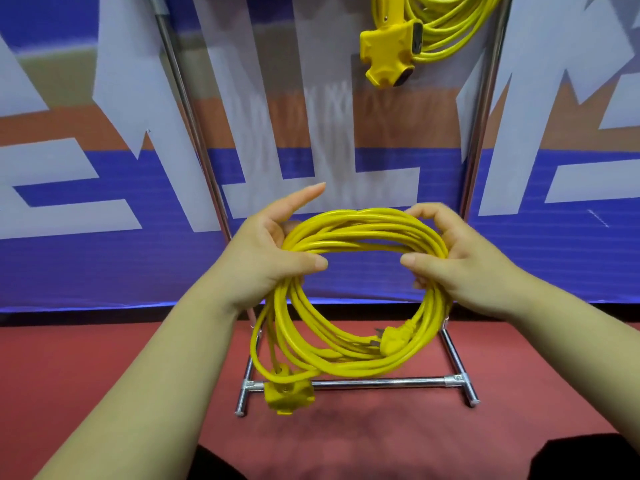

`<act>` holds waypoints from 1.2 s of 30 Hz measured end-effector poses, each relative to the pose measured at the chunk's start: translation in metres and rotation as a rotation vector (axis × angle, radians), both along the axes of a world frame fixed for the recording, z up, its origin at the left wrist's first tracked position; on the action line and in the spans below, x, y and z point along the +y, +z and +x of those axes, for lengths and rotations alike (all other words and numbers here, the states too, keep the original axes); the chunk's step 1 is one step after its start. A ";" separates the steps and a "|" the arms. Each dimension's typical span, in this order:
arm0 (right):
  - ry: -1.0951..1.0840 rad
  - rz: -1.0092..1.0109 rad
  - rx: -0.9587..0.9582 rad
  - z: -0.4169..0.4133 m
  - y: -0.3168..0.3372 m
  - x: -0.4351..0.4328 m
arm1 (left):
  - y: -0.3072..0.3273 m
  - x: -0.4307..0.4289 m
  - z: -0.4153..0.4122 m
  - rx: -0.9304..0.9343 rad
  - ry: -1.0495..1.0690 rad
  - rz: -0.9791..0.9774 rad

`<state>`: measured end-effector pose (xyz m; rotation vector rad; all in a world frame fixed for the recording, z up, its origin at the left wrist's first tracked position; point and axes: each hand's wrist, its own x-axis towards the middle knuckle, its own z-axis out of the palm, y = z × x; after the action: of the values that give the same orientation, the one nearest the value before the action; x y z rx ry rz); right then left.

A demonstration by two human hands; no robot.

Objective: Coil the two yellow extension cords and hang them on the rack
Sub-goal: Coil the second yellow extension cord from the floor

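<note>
The left hand grips the upper left of a coiled yellow cord, thumb across the strands and forefinger straight out. The right hand is curled round the upper right of the same coil. The coil is held in front of the rack, above its base bar. Its socket block dangles lowest and its plug lies against the lower right strands. A second cord, coiled, hangs at the rack's top right. Count: two cords, one rack.
</note>
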<state>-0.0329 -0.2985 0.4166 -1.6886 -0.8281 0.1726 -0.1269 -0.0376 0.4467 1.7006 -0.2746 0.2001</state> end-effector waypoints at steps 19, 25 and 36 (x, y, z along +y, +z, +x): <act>0.256 -0.101 0.152 -0.021 0.013 0.007 | -0.020 0.010 -0.033 0.190 -0.067 -0.129; 0.251 -0.080 0.100 -0.031 0.014 0.021 | -0.015 0.008 -0.026 0.173 -0.045 -0.064; -0.065 0.302 0.272 -0.007 0.009 0.024 | -0.038 0.009 -0.025 0.122 0.071 0.111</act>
<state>-0.0398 -0.2742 0.4252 -1.3695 -0.5639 0.2155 -0.1517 -0.0282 0.4092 1.8266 -0.1365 0.1346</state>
